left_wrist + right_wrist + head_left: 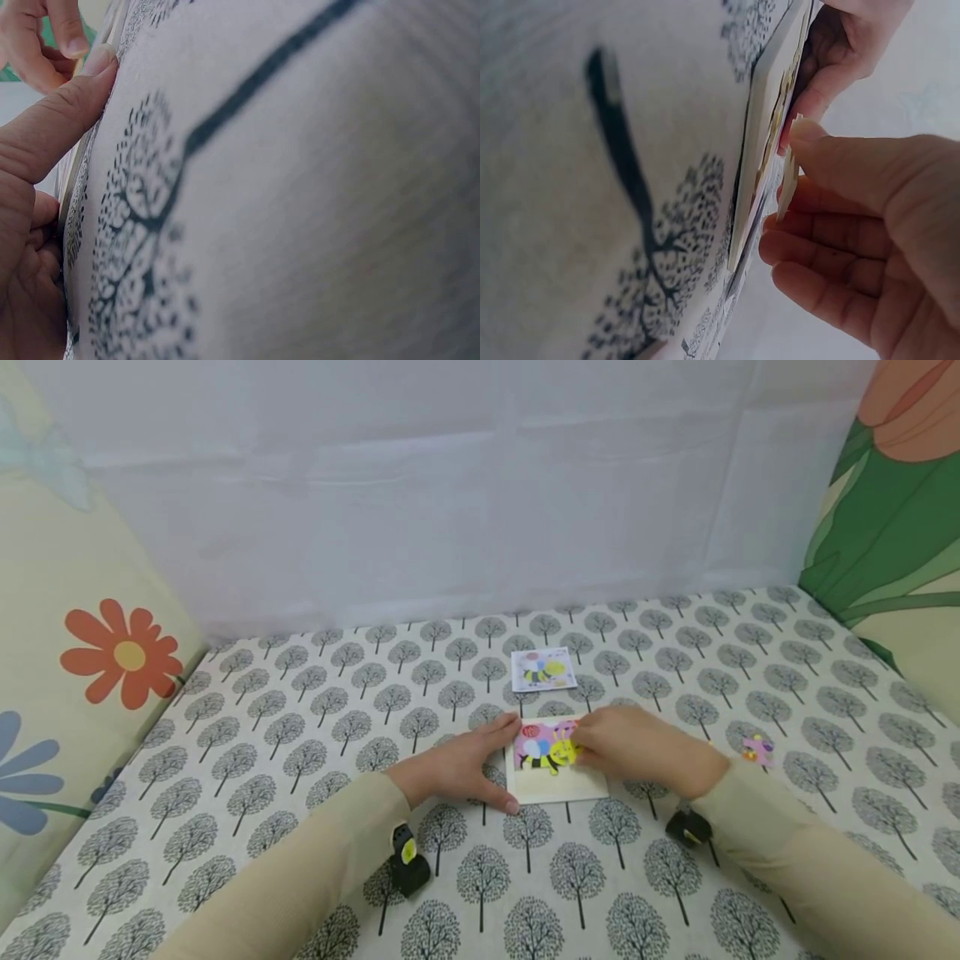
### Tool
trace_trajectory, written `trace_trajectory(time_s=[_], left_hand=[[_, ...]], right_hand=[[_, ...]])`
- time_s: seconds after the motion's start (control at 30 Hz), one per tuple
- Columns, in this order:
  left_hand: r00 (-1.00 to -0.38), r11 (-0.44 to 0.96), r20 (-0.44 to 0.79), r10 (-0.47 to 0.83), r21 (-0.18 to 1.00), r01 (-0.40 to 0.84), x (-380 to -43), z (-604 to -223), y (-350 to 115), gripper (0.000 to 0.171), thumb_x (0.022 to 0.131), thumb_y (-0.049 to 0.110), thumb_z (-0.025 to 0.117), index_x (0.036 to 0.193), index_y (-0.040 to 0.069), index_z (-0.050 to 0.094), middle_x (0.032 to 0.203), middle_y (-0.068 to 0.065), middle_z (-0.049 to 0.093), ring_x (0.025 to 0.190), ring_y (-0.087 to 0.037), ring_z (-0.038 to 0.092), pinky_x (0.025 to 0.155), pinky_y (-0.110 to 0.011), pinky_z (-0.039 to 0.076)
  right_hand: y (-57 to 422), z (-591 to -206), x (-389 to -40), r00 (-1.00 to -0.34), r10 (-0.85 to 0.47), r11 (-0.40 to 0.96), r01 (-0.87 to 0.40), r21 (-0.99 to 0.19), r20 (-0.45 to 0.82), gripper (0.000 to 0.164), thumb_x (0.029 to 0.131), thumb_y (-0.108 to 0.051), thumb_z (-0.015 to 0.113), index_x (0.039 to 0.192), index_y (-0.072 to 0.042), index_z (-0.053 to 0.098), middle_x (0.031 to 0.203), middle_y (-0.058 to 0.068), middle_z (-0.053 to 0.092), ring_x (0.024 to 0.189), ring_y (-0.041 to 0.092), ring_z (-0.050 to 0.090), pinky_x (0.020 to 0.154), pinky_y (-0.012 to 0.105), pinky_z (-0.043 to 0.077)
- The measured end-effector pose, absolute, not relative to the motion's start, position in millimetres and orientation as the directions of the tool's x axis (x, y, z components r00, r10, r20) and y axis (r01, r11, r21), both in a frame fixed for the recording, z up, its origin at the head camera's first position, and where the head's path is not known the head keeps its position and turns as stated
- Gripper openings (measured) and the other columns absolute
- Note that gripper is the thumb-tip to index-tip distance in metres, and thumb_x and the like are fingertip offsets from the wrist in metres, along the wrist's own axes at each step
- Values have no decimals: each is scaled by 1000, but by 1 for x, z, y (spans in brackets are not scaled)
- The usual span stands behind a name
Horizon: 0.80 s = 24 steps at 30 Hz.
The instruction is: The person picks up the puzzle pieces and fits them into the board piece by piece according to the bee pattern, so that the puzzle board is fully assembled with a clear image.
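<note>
Bee jigsaw tray [558, 787] mid-way across worktop [247, 914]; left hand [461, 767] spread against its left edge, right hand [641, 746] pinching puzzle piece [787, 187] by right edge. Likely fitting; next needs aligning, pressing.

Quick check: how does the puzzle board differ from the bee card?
The puzzle board looks larger than the bee card. The board's lower strip is bare, while the card's picture looks whole. The left hand touches the board; no hand touches the card. Both show a yellow-and-black bee.
</note>
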State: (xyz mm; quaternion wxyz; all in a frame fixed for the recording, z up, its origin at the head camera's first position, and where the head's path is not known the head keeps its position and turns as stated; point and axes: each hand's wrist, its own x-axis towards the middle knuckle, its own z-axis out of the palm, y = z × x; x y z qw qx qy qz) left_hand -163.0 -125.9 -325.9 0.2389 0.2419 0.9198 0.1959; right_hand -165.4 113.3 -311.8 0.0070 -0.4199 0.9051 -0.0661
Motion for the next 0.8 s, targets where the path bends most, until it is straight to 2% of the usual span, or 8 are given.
trace_trajectory(time_s=[0.3, 0.53, 0.8], left_hand=[[-767, 804, -350, 539, 485, 344, -163, -325, -127, 111, 65, 49, 78, 149, 21, 11, 155, 10, -3, 143, -17, 4, 116, -41, 11], [-766, 806, -350, 539, 479, 348, -164, -326, -126, 111, 65, 50, 78, 149, 21, 11, 155, 10, -3, 143, -17, 4, 115, -41, 11], [-767, 808, -352, 537, 476, 347, -163, -325, -126, 112, 65, 50, 78, 149, 21, 11, 155, 9, -3, 143, -17, 4, 116, -41, 11]], right_hand=[[107, -314, -168, -664, -746, 665, -742, -90, -40, 9, 86, -22, 64, 85, -13, 67, 89, 3, 66, 79, 17, 61, 72, 33, 52], [105, -314, -168, -675, -735, 678, -730, -83, -66, 11, 86, -23, 63, 85, -13, 66, 90, 4, 66, 80, 18, 60, 72, 34, 52], [103, -312, -168, -692, -715, 699, -709, -91, -105, 12, 86, -25, 64, 84, -14, 65, 81, -1, 61, 72, 13, 55, 66, 29, 50]])
